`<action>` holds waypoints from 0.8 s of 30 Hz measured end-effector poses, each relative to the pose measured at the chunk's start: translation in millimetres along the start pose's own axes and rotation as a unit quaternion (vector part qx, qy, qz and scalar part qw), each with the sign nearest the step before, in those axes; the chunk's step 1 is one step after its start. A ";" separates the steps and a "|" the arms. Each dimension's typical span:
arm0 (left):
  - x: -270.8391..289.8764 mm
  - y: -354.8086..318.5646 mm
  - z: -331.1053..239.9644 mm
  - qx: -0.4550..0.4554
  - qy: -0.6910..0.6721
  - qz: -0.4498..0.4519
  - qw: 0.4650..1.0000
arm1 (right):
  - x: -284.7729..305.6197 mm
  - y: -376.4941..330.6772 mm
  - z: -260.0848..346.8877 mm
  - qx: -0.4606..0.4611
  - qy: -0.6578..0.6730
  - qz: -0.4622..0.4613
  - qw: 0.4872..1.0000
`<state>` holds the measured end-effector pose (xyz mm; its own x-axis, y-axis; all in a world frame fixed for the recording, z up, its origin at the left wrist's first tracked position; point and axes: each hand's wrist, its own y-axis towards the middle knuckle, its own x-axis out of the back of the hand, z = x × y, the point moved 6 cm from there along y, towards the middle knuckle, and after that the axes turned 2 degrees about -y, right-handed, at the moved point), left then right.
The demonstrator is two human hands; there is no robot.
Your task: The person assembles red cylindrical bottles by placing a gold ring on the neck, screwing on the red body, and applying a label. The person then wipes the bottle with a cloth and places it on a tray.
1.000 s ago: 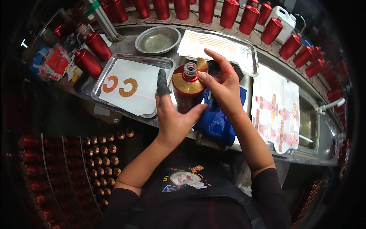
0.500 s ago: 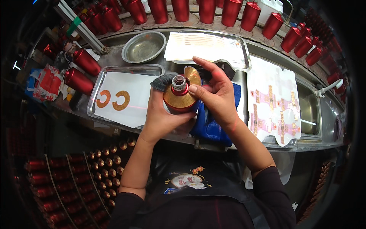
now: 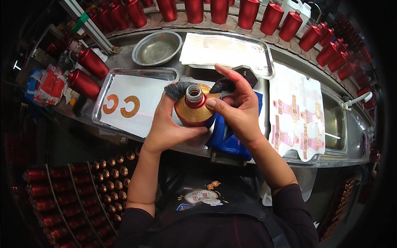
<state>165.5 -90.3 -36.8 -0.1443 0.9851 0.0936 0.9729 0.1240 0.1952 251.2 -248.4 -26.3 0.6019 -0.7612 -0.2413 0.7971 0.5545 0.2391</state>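
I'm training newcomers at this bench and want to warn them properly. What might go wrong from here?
The right hand has its thumb on the gold covering around the neck; uneven pressure might crease or skew it.

The neck is uncapped, so debris could perhaps fall into the bottle; whether it holds anything can't be seen.

Two loose gold pieces lie on the paper left of the left hand, which might brush them askew.

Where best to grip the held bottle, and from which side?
Hold the bottle by its red body, probably from the left, as the left hand does: the body is broad and rounded, while the gold shoulder slopes and the right hand touches it.
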 end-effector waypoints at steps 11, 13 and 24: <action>-1.2 6.9 -4.3 0.056 -0.158 0.007 0.986 | -2.2 -21.4 15.5 0.047 -0.288 -0.019 0.956; -3.2 6.7 -8.9 0.026 -0.168 0.001 0.985 | -2.2 -20.9 5.6 -0.008 -0.249 -0.015 0.968; -3.0 5.4 -4.1 0.055 -0.145 -0.026 0.988 | -4.2 -18.1 -1.0 -0.004 -0.229 0.002 0.973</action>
<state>170.4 -93.1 -32.0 -0.1523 0.9680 -0.1995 0.9817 0.1716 0.0831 234.3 -254.9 -30.5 0.5222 -0.8277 0.2057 0.7957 0.5596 0.2317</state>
